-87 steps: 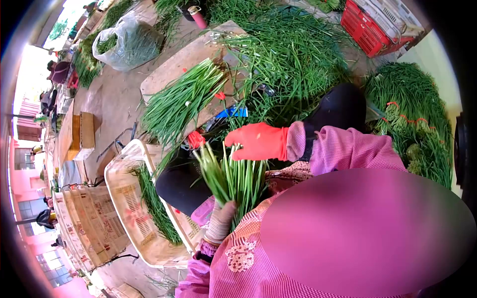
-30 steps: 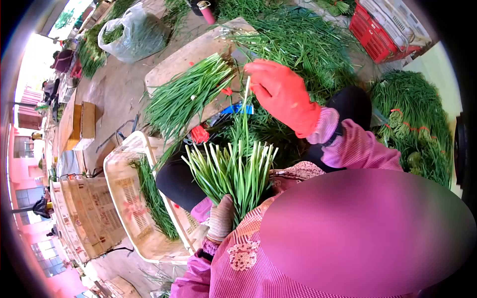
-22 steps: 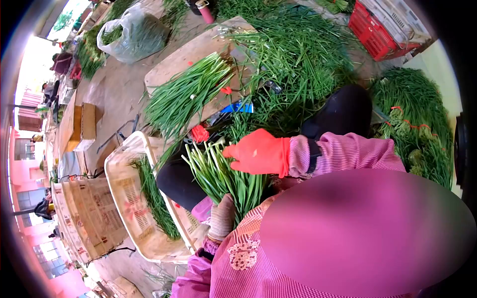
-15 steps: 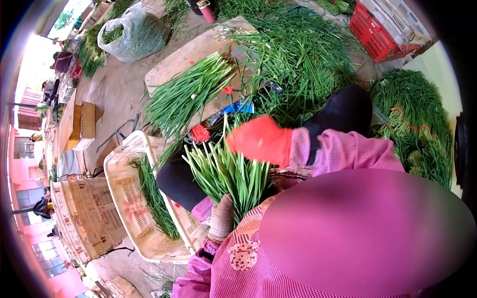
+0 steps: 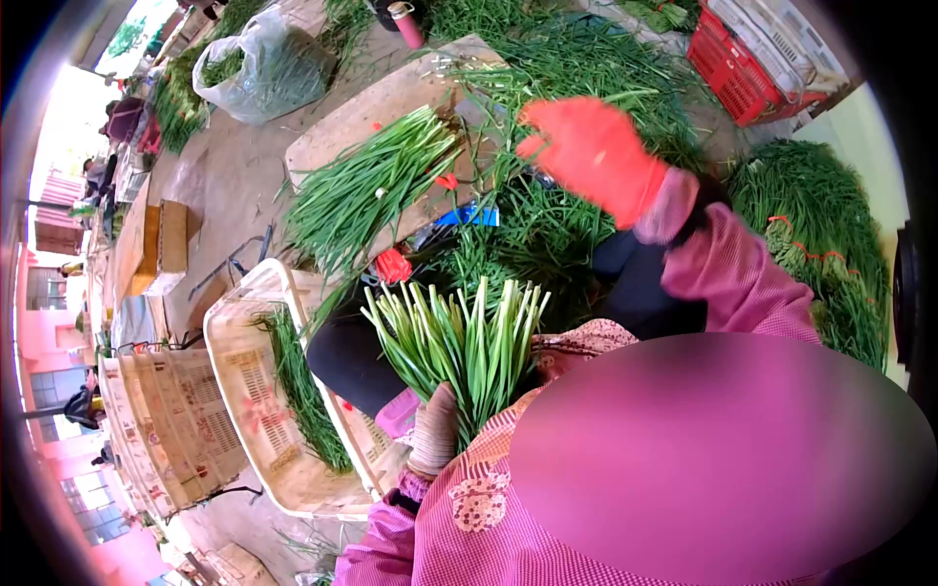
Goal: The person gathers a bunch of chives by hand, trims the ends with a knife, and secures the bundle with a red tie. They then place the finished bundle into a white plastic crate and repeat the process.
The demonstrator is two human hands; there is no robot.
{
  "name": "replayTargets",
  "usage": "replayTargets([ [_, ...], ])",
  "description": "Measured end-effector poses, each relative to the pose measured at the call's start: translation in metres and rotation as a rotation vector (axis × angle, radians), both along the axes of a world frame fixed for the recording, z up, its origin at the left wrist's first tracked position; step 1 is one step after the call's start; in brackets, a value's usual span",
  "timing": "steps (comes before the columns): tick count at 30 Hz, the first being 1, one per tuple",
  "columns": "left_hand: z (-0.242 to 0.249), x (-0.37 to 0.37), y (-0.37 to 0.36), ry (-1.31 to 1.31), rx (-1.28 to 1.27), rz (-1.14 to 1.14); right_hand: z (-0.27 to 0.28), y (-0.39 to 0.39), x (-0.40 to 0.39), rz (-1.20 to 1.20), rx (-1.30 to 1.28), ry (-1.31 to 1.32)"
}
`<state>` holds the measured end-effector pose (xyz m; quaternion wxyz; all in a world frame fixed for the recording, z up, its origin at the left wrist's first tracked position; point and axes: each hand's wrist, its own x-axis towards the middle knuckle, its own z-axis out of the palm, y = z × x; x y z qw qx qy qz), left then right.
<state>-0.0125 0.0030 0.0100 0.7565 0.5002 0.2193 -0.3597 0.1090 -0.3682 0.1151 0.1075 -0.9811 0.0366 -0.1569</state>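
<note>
My left hand (image 5: 436, 428), in a pale knit glove, is closed around a thick bunch of garlic chives (image 5: 469, 342) in my lap, the pale cut ends fanned upward. My right hand (image 5: 594, 158), in an orange-red glove, is raised over a big loose heap of green chives (image 5: 576, 73). Its thumb and fingers look apart, slightly blurred, and I see nothing between them. A neat layer of chives (image 5: 376, 186) lies on a wooden board (image 5: 337, 137) ahead of me. Red ties (image 5: 393, 265) sit at the board's near edge, by a blue packet (image 5: 469, 214).
On my left stands a cream plastic crate (image 5: 283, 493) with some chives inside, beside stacked crates (image 5: 171, 430). Tied chive bundles (image 5: 811, 234) lie at right, below a red crate (image 5: 728, 68). A filled plastic bag (image 5: 269, 68) and pink bottle (image 5: 406, 26) are farther off.
My right hand has moved from the bunch's cut ends up and right, over the loose heap. My left hand keeps its hold on the bunch, whose tops now show fully.
</note>
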Motion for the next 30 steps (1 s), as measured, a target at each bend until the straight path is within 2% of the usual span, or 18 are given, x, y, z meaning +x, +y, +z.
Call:
replayTargets([
  [1, -0.001, -0.001, 0.0, -0.011, 0.0, 0.012, -0.006, 0.03, -0.01, 0.192, 0.22, -0.065],
  [3, -0.001, -0.003, -0.002, -0.043, 0.006, 0.019, -0.002, 0.081, -0.026, 0.378, 0.476, 0.27],
  [5, -0.005, -0.003, -0.001, -0.08, 0.007, 0.026, -0.032, 0.121, -0.033, 0.525, 0.261, 0.28],
  [9, -0.019, -0.004, 0.013, 0.006, 0.097, -0.001, -0.084, 0.152, -0.036, 0.457, 0.441, 0.261],
  [11, -0.019, -0.005, 0.014, -0.007, 0.059, 0.013, -0.09, 0.144, -0.032, 0.428, 0.487, 0.066],
  [13, -0.015, -0.002, 0.012, 0.011, 0.088, -0.03, -0.073, 0.107, -0.003, 0.479, 0.152, 0.013],
  [14, -0.007, -0.002, 0.007, 0.01, 0.082, 0.005, -0.037, 0.079, 0.005, 0.3, -0.15, -0.039],
  [15, 0.002, -0.002, 0.003, 0.009, 0.078, 0.041, -0.031, 0.045, 0.012, 0.201, -0.109, -0.247],
  [17, 0.017, -0.001, -0.002, 0.021, 0.043, 0.018, -0.015, 0.0, 0.014, -0.126, -0.351, -0.285],
  [19, 0.032, 0.001, -0.01, 0.004, 0.035, -0.012, -0.007, -0.011, 0.003, -0.112, -0.234, -0.168],
  [21, 0.039, 0.004, -0.015, -0.021, -0.037, -0.077, -0.003, 0.0, -0.014, 0.096, 0.342, 0.423],
  [23, 0.031, 0.003, -0.015, -0.101, -0.106, -0.11, -0.035, 0.028, -0.03, 0.34, 0.614, 0.673],
  [25, 0.032, 0.001, -0.019, -0.189, -0.09, -0.165, -0.035, 0.064, -0.048, 0.299, 0.906, 0.997],
  [26, 0.017, -0.004, -0.017, -0.283, -0.064, -0.155, -0.052, 0.081, -0.048, 0.359, 0.746, 0.828],
  [27, 0.012, -0.005, -0.016, -0.412, 0.277, -0.322, -0.071, 0.095, -0.045, 0.412, 0.588, 0.658],
  [28, -0.004, -0.005, -0.011, -0.447, 0.305, -0.374, -0.073, 0.105, -0.04, 0.36, 0.721, 0.578],
  [29, -0.018, -0.006, -0.007, -0.484, 0.33, -0.425, -0.072, 0.109, -0.027, 0.384, 0.727, 0.534],
  [30, -0.013, -0.002, -0.009, -0.399, 0.299, -0.384, -0.067, 0.111, -0.025, 0.428, 0.787, 0.443],
])
